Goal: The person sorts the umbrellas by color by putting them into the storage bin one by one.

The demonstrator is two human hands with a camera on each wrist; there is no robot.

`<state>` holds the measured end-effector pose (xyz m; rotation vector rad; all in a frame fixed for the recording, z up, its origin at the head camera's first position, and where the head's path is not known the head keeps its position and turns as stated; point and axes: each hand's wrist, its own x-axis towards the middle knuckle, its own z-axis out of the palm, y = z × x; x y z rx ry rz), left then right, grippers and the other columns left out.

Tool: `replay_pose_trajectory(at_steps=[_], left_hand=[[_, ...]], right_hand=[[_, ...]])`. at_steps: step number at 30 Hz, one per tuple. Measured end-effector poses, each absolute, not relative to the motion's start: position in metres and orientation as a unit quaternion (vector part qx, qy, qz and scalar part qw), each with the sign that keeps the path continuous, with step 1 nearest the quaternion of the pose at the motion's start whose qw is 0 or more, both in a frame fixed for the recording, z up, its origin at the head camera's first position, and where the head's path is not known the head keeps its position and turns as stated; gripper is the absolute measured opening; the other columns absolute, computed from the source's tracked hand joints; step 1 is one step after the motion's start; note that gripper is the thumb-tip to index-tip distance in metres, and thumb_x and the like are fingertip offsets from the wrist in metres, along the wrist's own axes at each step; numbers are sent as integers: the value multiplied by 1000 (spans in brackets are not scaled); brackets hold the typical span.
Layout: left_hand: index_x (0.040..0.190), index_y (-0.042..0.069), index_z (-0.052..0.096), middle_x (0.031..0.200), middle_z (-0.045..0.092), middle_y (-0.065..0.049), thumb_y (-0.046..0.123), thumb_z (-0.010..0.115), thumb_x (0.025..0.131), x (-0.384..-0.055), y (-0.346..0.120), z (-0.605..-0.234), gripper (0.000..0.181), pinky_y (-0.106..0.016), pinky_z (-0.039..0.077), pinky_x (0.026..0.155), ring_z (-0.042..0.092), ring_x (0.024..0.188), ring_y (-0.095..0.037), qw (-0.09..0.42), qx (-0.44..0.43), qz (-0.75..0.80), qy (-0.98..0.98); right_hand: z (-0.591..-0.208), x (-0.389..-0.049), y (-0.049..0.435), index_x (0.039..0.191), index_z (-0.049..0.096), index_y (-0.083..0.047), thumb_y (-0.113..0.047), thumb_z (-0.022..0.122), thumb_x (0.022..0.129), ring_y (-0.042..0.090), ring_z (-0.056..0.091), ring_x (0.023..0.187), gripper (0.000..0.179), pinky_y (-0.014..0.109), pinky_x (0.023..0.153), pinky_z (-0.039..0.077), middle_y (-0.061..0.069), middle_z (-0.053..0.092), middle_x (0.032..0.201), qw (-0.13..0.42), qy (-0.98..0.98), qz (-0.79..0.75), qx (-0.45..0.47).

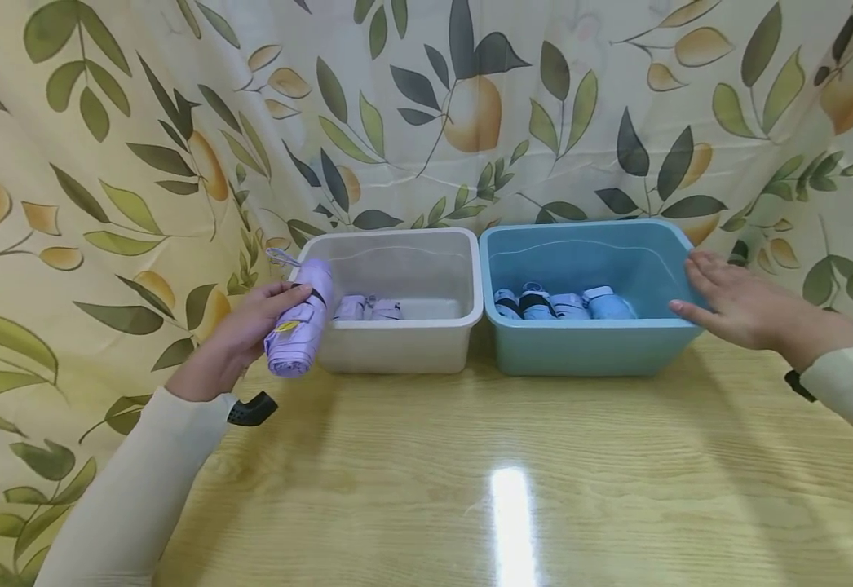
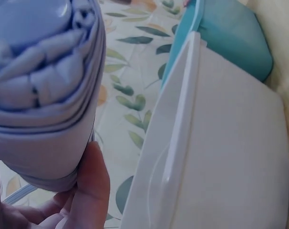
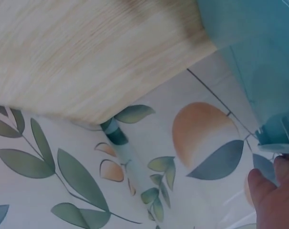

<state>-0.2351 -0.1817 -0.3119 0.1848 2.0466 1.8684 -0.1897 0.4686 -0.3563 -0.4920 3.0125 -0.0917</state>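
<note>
In the head view my left hand (image 1: 246,322) grips a rolled purple folding umbrella (image 1: 307,322) with a dark strap and a small yellow tag, held tilted at the left end of the whitish bin (image 1: 397,349). A wrist loop sticks out at its far end. The left wrist view shows the umbrella's layered end (image 2: 44,90) close up, fingers around its lower part. My right hand (image 1: 742,300) rests with straight fingers on the right rim of the blue bin (image 1: 581,350); the thumb stands apart on the near side.
Two purple rolled bundles (image 1: 368,309) lie in the whitish bin's left part. Several blue rolled bundles (image 1: 566,305) lie in the blue bin. Both bins stand side by side on a wooden table (image 1: 397,473), against a leaf-patterned curtain (image 1: 426,187).
</note>
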Motion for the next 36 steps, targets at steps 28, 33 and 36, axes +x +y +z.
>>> replay_pose_trajectory(at_steps=[28,33,36], left_hand=[[122,-5,53,93,63,-8,36,58,98,-337,-141,-299,48,-29,56,67,64,79,-17,207,41,626,751],[130,0,46,107,59,-10,39,60,96,-353,-125,-298,54,-30,55,72,61,89,-18,218,17,615,758],[133,1,45,113,57,-11,38,62,95,-362,-115,-301,55,-31,55,75,60,95,-20,231,7,615,754]], right_hand=[[-363,-188,469,150,3,11,-43,37,103,41,-11,144,80,62,112,0,29,-8,157,50,987,-49,-143],[-363,-188,467,150,3,11,-44,37,103,39,-13,144,80,63,111,1,28,-9,157,52,987,-49,-144],[-362,-189,466,150,3,11,-44,37,103,39,-12,144,80,63,111,2,28,-8,157,52,987,-49,-142]])
